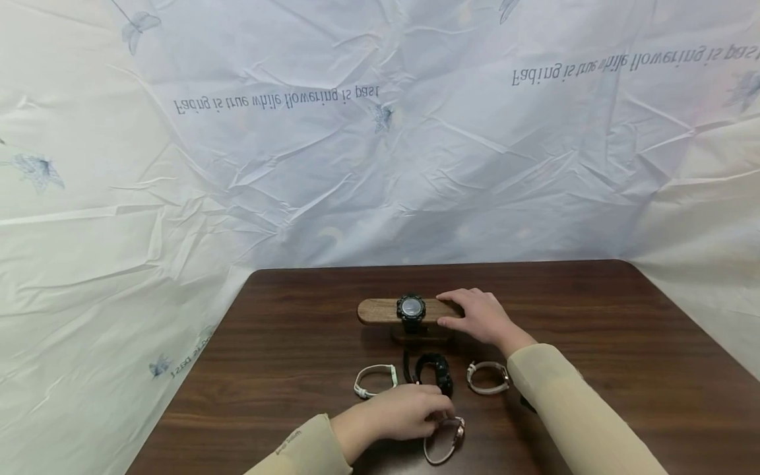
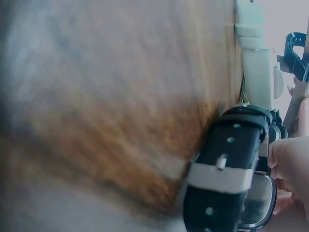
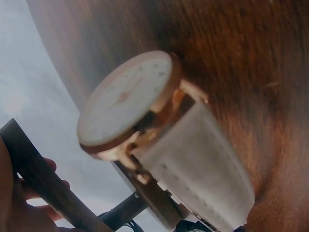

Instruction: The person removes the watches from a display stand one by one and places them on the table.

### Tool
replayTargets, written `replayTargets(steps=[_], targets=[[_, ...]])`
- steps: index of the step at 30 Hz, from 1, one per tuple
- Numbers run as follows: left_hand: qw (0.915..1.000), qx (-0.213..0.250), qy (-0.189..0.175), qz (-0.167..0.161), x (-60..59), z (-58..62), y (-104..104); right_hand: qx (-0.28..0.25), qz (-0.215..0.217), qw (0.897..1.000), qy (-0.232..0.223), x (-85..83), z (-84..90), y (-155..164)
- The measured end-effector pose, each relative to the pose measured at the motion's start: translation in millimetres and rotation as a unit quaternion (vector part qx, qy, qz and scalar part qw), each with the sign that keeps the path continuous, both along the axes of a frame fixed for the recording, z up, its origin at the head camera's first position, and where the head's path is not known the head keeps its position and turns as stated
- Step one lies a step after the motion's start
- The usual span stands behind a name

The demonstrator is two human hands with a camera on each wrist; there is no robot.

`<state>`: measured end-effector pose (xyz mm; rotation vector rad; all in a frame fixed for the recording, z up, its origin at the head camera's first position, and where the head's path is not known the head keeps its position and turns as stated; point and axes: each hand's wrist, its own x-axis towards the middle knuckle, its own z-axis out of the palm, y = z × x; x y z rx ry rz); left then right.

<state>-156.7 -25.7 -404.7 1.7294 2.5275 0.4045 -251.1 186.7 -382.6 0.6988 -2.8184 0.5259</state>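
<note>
Wooden stand [image 1: 380, 310], a flat oval bar on a dark foot, sits mid-table toward the far edge of the dark wood table [image 1: 623, 343]. Black round-faced watch [image 1: 411, 309] is strapped around the bar, dial up, about at its middle. Right hand [image 1: 477, 315] lies on the bar's right end, just right of that watch; fingers curl over the bar's edge and grip it. In the right wrist view the bar [image 3: 46, 186] crosses the lower left with fingertips wrapped below it.

Nearer the person than the stand, four more watches lie on the table. White-strap watch [image 1: 374, 380] lies ahead-left of the stand's foot. Black chunky watch [image 1: 432, 373] lies directly in front of the foot, strap looped. Pale-strap watch [image 1: 488, 377] with a rose-gold case lies ahead-right, close to the right sleeve; the right wrist view shows it near, white dial tilted, pale strap [image 3: 193, 164] resting on the wood. Furthest from the stand, at the near table edge, lies a dark-strap watch [image 1: 445, 441] with a large clear face.

Left hand [image 1: 398, 412] rests on this last watch, fingers bent and pinching its strap near the case. Left wrist view is blurred, but shows the dark perforated strap [image 2: 227, 169] with its pale keeper and fingertips [image 2: 289, 159] against the case.

Creased white sheeting [image 1: 380, 132] with printed lettering backs the table.
</note>
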Motion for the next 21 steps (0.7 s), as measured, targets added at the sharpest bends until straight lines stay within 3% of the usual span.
replayTargets(steps=[12, 21], targets=[[0.9984, -0.023, -0.046, 0.021, -1.4, 1.2, -3.0, -0.001, -0.003, 1.000, 0.001, 0.0, -1.0, 1.3], [0.9986, 0.015, -0.033, -0.039, -0.6, -1.2, -4.4, 0.000, -0.001, 1.000, -0.002, -1.0, -0.9, 0.0]])
